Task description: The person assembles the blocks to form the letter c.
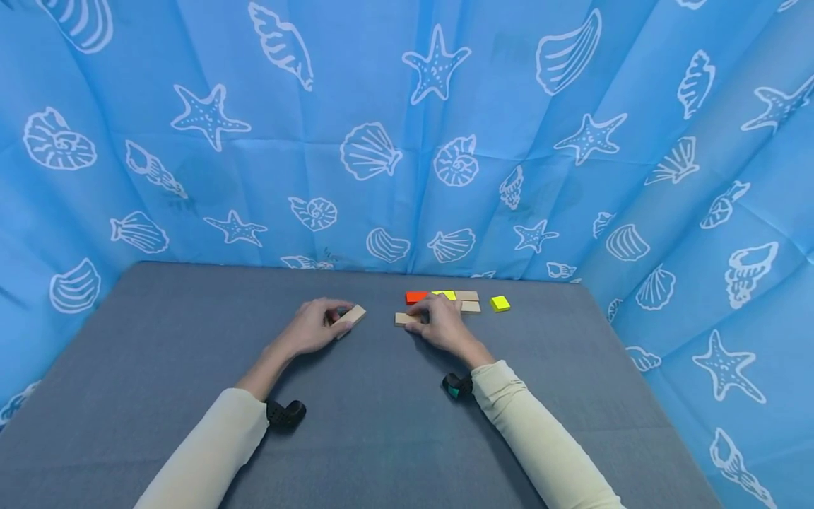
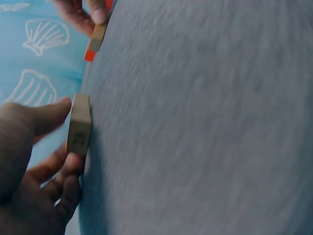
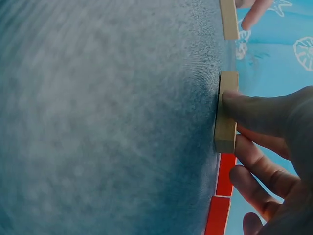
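Observation:
My left hand [image 1: 314, 326] pinches a plain wooden block [image 1: 350, 322] between thumb and fingers, tilted at an angle, close to the cloth. In the left wrist view that wooden block [image 2: 79, 125] shows a small dark mark on its end. To the right, my right hand [image 1: 443, 324] pinches a second wooden block [image 1: 404, 320], thumb on its near side. Just behind it lies a red block [image 1: 416, 297], with a yellow block [image 1: 444, 294] beside that. In the right wrist view, red blocks [image 3: 225, 174] appear next to the held wooden block [image 3: 227, 117].
More wooden blocks [image 1: 469, 307] continue the group on the right, partly hidden by my right hand. A lone yellow block [image 1: 499, 303] sits farther right. Everything lies near the far edge of a grey cloth-covered table [image 1: 356, 431], before a blue shell-print curtain [image 1: 407, 191].

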### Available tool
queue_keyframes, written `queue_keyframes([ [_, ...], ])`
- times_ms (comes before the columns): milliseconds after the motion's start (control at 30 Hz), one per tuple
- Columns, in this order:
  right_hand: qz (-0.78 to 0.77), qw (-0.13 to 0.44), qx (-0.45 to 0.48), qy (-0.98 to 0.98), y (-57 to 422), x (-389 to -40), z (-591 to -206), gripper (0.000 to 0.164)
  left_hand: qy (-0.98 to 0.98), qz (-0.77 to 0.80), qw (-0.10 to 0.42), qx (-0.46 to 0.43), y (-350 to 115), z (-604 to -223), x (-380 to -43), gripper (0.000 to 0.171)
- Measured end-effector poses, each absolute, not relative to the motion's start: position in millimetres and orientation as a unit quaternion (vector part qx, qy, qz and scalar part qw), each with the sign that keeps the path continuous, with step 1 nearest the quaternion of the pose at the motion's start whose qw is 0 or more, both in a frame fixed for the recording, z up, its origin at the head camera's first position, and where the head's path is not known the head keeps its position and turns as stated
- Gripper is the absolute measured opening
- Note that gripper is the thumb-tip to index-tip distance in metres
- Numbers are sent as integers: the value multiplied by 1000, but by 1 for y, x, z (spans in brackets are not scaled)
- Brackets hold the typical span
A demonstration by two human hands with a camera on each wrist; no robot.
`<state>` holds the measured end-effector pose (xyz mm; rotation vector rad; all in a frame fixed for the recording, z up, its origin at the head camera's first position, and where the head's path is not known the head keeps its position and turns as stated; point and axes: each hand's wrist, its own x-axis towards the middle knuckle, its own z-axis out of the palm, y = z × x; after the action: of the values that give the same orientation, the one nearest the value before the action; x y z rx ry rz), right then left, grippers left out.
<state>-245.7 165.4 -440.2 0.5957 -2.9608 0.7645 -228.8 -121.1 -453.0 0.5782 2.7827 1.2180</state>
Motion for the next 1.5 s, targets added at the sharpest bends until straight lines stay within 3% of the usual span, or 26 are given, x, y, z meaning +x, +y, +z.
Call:
queue_keyframes([
  [200,283,-7,191,-940,165,-244,-438,23,886,386,99,237,-129,-449,-233,40],
  [300,294,-15,195,-936,164,-244,-438,23,888,377,112,238,-130,-448,-233,41],
  [833,324,-58,214,-920,145,-244,-439,23,937,290,35,192,-157,-445,-217,48],
  [1500,329,-79,234,-911,108,-253,-438,25,944,284,52,157,-174,-443,-200,51],
])
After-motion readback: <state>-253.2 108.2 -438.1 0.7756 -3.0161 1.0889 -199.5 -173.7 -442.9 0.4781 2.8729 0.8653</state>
